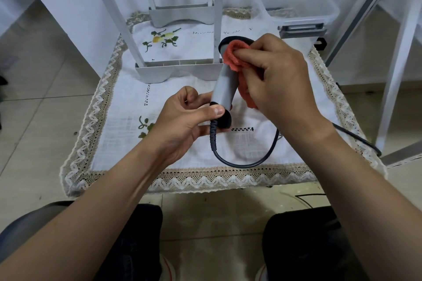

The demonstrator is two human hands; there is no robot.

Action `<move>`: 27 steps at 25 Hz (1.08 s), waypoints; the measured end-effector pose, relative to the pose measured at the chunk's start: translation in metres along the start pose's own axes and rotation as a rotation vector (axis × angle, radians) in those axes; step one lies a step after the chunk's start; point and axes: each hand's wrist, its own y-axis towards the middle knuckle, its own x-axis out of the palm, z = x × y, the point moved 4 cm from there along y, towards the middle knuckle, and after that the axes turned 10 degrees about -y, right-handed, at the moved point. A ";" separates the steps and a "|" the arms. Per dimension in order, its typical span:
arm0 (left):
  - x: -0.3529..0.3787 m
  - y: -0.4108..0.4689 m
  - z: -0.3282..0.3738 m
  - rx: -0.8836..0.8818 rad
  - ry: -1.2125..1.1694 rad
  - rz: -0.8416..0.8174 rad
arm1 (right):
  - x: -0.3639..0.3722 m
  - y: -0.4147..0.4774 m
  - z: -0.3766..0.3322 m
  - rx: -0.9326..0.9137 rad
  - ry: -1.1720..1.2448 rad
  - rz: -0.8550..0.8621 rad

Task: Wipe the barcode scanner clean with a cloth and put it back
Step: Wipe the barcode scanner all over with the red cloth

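A grey barcode scanner (225, 85) with a black head is held above the table, handle pointing toward me. My left hand (182, 121) grips the bottom of its handle, thumb across the black end cap. My right hand (280, 82) holds a crumpled orange-red cloth (237, 57) pressed against the scanner's upper handle and head. The cloth hides most of the head. The scanner's dark cable (244, 162) loops down over the table and runs off to the right.
A low table carries a white embroidered cloth with a lace border (189, 180). A white plastic rack (178, 70) stands at the back left. A clear plastic bin (299, 4) sits at the back right. White frame legs stand to the right.
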 end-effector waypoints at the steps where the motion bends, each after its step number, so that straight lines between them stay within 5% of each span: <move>1: -0.001 0.000 0.000 0.003 -0.002 0.001 | 0.000 0.000 0.000 -0.007 0.025 -0.009; 13: -0.009 0.005 0.000 0.014 -0.059 0.046 | 0.000 -0.006 -0.016 -0.100 0.205 -0.143; 20: -0.014 0.008 0.003 0.027 -0.125 0.025 | 0.001 -0.009 -0.008 0.119 0.462 -0.422; 23: -0.013 0.008 0.000 0.001 -0.121 0.015 | -0.008 -0.002 0.000 0.151 0.466 -0.245; 27: -0.008 0.006 -0.002 -0.010 -0.091 0.002 | -0.022 0.007 0.015 0.104 0.120 0.063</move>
